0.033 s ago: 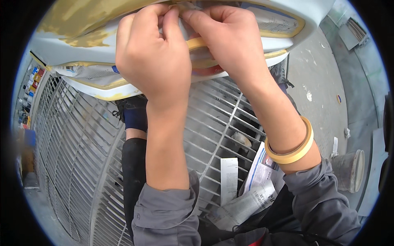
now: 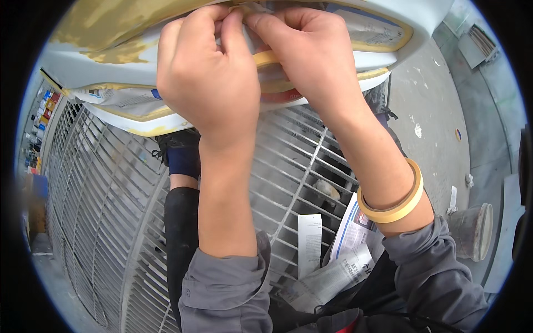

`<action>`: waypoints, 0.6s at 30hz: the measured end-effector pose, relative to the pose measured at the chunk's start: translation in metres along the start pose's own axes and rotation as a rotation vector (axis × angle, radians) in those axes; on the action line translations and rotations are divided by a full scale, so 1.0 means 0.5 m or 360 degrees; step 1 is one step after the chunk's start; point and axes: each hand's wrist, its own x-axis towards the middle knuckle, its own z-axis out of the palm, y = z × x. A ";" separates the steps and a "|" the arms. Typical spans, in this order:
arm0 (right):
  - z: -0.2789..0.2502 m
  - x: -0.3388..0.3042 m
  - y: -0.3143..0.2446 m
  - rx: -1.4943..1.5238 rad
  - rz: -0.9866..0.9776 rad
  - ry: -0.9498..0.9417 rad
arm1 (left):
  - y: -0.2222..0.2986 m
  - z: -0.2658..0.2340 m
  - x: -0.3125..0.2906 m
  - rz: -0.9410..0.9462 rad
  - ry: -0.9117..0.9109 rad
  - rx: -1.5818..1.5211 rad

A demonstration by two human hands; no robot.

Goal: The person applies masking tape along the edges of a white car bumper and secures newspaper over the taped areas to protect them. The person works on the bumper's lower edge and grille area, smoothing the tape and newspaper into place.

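Both forearms rise from six o'clock toward twelve, sleeves pushed back. The left hand (image 2: 208, 77), knuckles to the camera, closes its grip on the yellow masking tape (image 2: 265, 57) along the white panel (image 2: 100, 66) at twelve o'clock. The right hand (image 2: 311, 53), just beside it at one o'clock, fingertips touching the left's, pinches the same tape and the newspaper masking (image 2: 366, 30) beneath. A tape roll (image 2: 397, 202) rings the right wrist at three o'clock, over the metal floor grating (image 2: 100, 211).
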 end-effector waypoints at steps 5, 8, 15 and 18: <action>0.010 0.003 -0.002 0.0064 0.0046 0.0104 | 0.006 0.012 -0.002 -0.0041 0.0061 0.0061; 0.021 0.005 -0.001 -0.0010 -0.0047 0.0184 | 0.015 0.017 -0.008 -0.0106 0.0134 0.0066; 0.020 0.002 -0.022 -0.0174 0.0193 0.0129 | 0.029 0.038 -0.025 -0.0306 0.0343 0.0018; 0.021 -0.009 -0.077 -0.0092 0.0304 0.0102 | 0.013 0.043 -0.028 -0.0191 0.0396 -0.0013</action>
